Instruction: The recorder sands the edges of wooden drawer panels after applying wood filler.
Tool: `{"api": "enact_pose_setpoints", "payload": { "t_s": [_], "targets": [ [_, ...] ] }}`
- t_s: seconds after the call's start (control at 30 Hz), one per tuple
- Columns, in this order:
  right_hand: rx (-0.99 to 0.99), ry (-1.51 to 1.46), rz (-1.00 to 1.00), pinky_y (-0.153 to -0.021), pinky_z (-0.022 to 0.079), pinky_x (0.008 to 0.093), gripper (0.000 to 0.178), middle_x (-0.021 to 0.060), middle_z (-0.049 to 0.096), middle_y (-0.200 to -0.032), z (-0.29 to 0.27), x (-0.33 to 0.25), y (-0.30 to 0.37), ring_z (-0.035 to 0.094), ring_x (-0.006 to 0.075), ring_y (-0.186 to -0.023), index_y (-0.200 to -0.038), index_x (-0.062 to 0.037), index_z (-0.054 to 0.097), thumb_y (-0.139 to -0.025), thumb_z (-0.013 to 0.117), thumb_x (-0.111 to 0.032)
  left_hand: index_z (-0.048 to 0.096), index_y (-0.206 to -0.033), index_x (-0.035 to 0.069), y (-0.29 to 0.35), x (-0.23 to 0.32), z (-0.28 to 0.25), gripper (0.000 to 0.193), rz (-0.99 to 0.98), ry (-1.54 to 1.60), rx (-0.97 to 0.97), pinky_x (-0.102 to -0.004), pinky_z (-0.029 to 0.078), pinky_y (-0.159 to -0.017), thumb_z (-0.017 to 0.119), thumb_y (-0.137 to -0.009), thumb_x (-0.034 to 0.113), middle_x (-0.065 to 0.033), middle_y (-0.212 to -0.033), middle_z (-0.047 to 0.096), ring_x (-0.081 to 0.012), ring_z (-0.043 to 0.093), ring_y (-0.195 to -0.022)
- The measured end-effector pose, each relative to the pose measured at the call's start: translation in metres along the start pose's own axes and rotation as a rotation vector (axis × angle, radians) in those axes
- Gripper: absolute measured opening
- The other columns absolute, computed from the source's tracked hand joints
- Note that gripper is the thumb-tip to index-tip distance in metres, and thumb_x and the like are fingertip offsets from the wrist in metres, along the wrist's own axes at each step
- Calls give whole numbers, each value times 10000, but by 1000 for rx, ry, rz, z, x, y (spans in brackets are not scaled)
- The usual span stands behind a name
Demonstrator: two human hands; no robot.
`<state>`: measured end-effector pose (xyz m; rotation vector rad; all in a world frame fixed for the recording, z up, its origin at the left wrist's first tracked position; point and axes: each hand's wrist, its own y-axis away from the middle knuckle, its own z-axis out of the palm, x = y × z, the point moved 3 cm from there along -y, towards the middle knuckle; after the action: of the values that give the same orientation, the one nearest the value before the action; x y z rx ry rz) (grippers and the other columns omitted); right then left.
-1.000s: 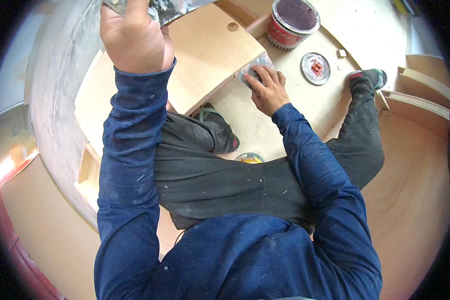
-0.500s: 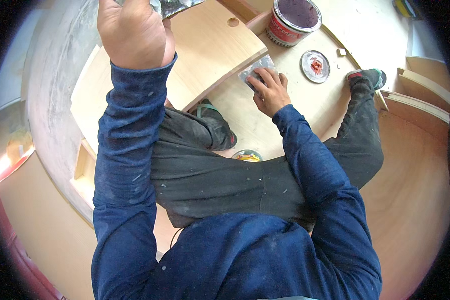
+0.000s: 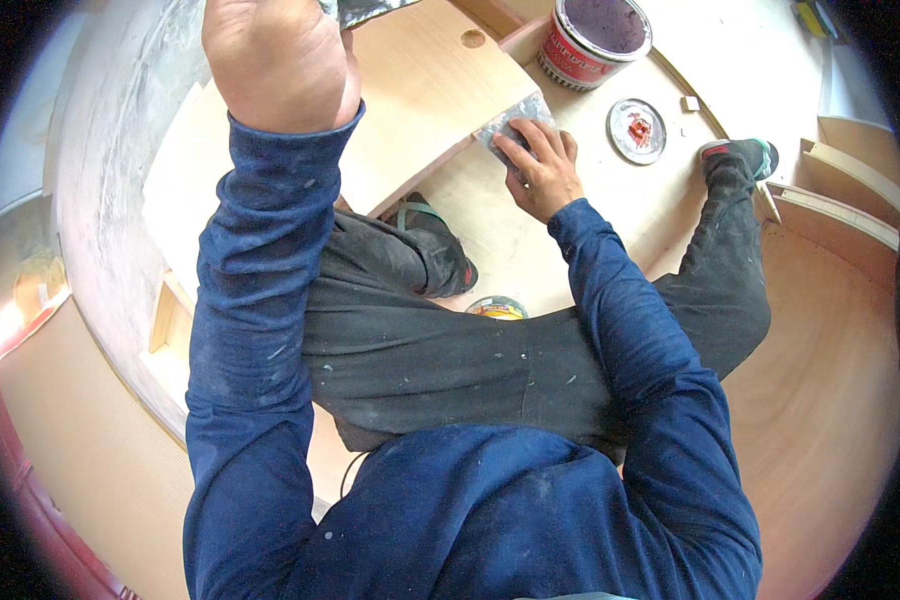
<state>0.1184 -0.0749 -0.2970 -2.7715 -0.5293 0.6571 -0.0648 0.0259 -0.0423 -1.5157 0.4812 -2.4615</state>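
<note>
My left hand (image 3: 280,65) is raised at the top edge, over the left side of a pale wooden panel (image 3: 420,80). A dark, shiny plate with grey smears (image 3: 370,8) sticks out beside its thumb. The picture's edge cuts off the fingertips and most of that plate. My right hand (image 3: 545,175) grips a flat grey scraper (image 3: 505,122), fingers spread over its face. The scraper rests at the panel's right edge, near the far corner. A round hole (image 3: 472,38) is cut near the panel's far end.
A red bucket (image 3: 575,62) with dull purple inside stands beyond my right hand. Its round lid (image 3: 637,131), smeared with red, lies nearby, by a small wood block (image 3: 689,104). A small tin (image 3: 497,307) sits between my legs. Curved wooden pieces (image 3: 850,170) stand at right.
The view has shifted slightly. Both hands stay in nearly the same places, the left still raised and the right scraper still at the panel's edge.
</note>
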Motion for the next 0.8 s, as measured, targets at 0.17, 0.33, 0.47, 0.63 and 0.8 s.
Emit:
{"api": "enact_pose_setpoints", "payload": {
  "t_s": [0.17, 0.33, 0.47, 0.63, 0.8],
  "targets": [
    [2, -20, -6, -1039, 347, 502, 584, 70, 516, -1363, 2, 2, 1, 463, 295, -1291, -1232, -194, 637, -679, 736, -33, 573, -1214, 9, 1, 1, -2, 249, -36, 118, -93, -321, 515, -897, 458, -995, 44, -88, -1115, 657, -180, 652, -1007],
    [-238, 23, 67, -1043, 346, 506, 596, 74, 518, -1364, 3, -1, 13, 463, 296, -1293, -1252, -197, 624, -687, 728, -37, 571, -1213, 7, -2, -7, 1, 247, 63, 13, 9, -328, 518, -888, 469, -991, 39, -86, -1093, 655, -188, 651, -980],
    [-136, -16, -2, -1045, 343, 509, 599, 72, 518, -1364, 0, -9, 15, 462, 299, -1292, -1260, -199, 618, -692, 735, -52, 577, -1216, 14, -1, 0, -3, 254, 6, 37, -33, -329, 514, -884, 462, -991, 39, -83, -1091, 656, -183, 648, -975],
    [-92, -34, -13, -1045, 335, 505, 565, 78, 520, -1357, 5, -13, 8, 462, 297, -1290, -1255, -194, 619, -718, 751, -79, 586, -1204, 22, 0, -2, 0, 246, -39, 82, -83, -318, 505, -874, 466, -990, 42, -71, -1075, 655, -165, 641, -965],
    [5, -29, -18, -1008, 345, 519, 465, 44, 537, -1308, 7, -19, 5, 469, 263, -1274, -1205, -206, 625, -759, 701, -99, 585, -1198, 30, 2, -1, -4, 239, 44, -26, -27, -304, 499, -865, 473, -987, 36, -51, -1050, 650, -152, 635, -958]
  ]
}}
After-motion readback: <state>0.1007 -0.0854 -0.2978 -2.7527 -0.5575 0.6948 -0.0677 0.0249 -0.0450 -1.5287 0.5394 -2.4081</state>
